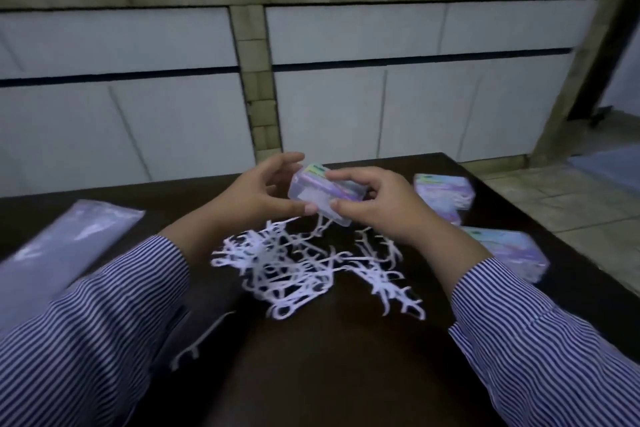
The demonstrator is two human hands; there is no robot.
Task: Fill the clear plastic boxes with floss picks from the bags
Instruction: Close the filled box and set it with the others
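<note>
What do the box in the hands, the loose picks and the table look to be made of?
Box: clear, glossy hard plastic, apparently; contents and a pastel label show through its walls. Floss picks: thin white moulded plastic, matt; blur hides detail. Table: dark brown with a slight sheen, probably wood or laminate; no grain visible.

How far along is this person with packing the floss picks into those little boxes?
Partly done, it seems. Two boxes lie at the table's right edge, apparently finished, though blur hides their contents. In hand: the left hand and right hand hold a clear box above the table, something white inside. Left: a loose pile of floss picks, one stray pick, and a plastic bag on the left.
</note>
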